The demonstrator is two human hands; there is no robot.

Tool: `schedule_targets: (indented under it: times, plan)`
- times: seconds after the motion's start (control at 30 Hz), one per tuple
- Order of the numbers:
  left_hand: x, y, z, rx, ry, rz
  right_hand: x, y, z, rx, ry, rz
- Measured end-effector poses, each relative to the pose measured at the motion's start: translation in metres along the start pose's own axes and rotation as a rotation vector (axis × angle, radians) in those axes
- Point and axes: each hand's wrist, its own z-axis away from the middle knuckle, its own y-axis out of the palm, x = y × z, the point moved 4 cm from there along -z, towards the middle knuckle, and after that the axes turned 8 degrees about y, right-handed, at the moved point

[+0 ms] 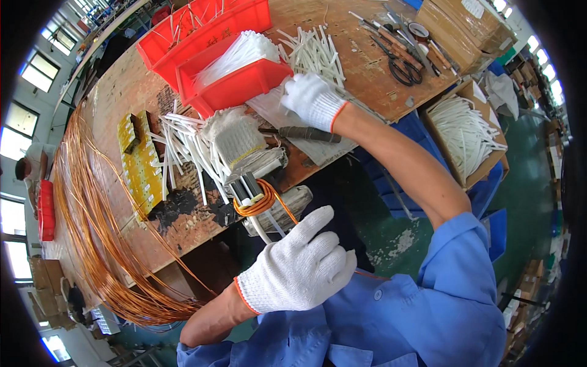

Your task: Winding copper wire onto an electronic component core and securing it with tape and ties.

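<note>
My left hand [298, 267], in a white knit glove, is in front of the table edge with one finger stretched out and the others curled. An orange copper wire runs from a wound coil [260, 202] behind this hand and shows again at its right, so the hand seems closed on it. The coil hangs around dark and white pieces at the table edge, beside a white tube [262, 229]. My right hand [313, 101], also gloved, is beside the corner of a red bin [235, 85] of white strips. Its fingers are bent; what they hold is hidden.
Loose white tubes [315, 55] lie behind my right hand, near scissors [400, 67] and other tools. Long copper wires [92, 208] drape over the table's left side by a yellow plate [143, 165]. At right stands a carton [468, 134] of white tubes.
</note>
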Motion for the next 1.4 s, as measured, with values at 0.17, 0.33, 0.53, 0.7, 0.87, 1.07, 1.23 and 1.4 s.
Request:
schedule_targets:
  times: [0.17, 0.33, 0.53, 0.7, 0.87, 1.07, 1.23, 1.4]
  plan:
    - [0.004, 0.001, -0.002, -0.006, -0.012, 0.035, -0.011, -0.029, 0.019, -0.18, -0.039, -0.307]
    - [0.002, 0.005, -0.008, 0.094, 0.011, 0.03, -0.026, -0.115, 0.083, -0.53, 0.184, -0.745]
    - [-0.004, 0.014, -0.039, 0.262, -0.072, 0.21, -0.008, -0.158, 0.236, -0.188, 0.817, -1.715]
    - [-0.012, 0.021, -0.065, 0.278, -0.275, 0.391, 0.012, -0.186, 0.344, -0.072, 1.213, -1.556]
    - [-0.011, 0.026, -0.08, 0.254, -0.408, 0.567, 0.037, -0.214, 0.376, -0.078, 0.776, -1.222]
    - [-0.015, 0.024, -0.085, 0.246, -0.439, 0.702, 0.063, -0.227, 0.343, -0.31, 0.555, -0.866]
    - [-0.021, 0.022, -0.09, 0.218, -0.407, 0.672, 0.059, -0.231, 0.346, -0.332, 0.567, -0.942]
    - [-0.021, 0.022, -0.087, 0.204, -0.418, 0.669, 0.048, -0.238, 0.363, -0.222, 0.7, -0.998]
